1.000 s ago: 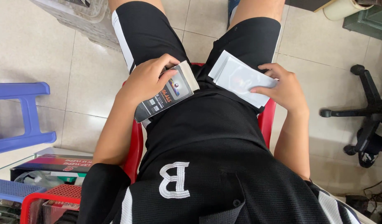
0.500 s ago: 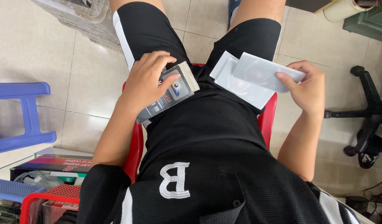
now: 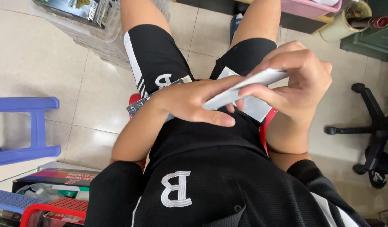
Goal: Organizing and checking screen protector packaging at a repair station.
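You sit on a red chair (image 3: 269, 122) with both hands over your lap. Your right hand (image 3: 295, 80) has its grip closed on a thin white packet (image 3: 244, 87), fingers on top and thumb under it. The packet is up in the air, tilted, above your black shorts (image 3: 160, 54). Your left hand (image 3: 194, 103) lies flat, and its fingers touch the near end of the packet; its grip is loose, not shut. Under that hand, a dark flat box (image 3: 137, 107) rests on your lap. Another white packet (image 3: 255, 105) lies on your lap below. A blue stool (image 3: 34, 126) stands on the floor, well apart.
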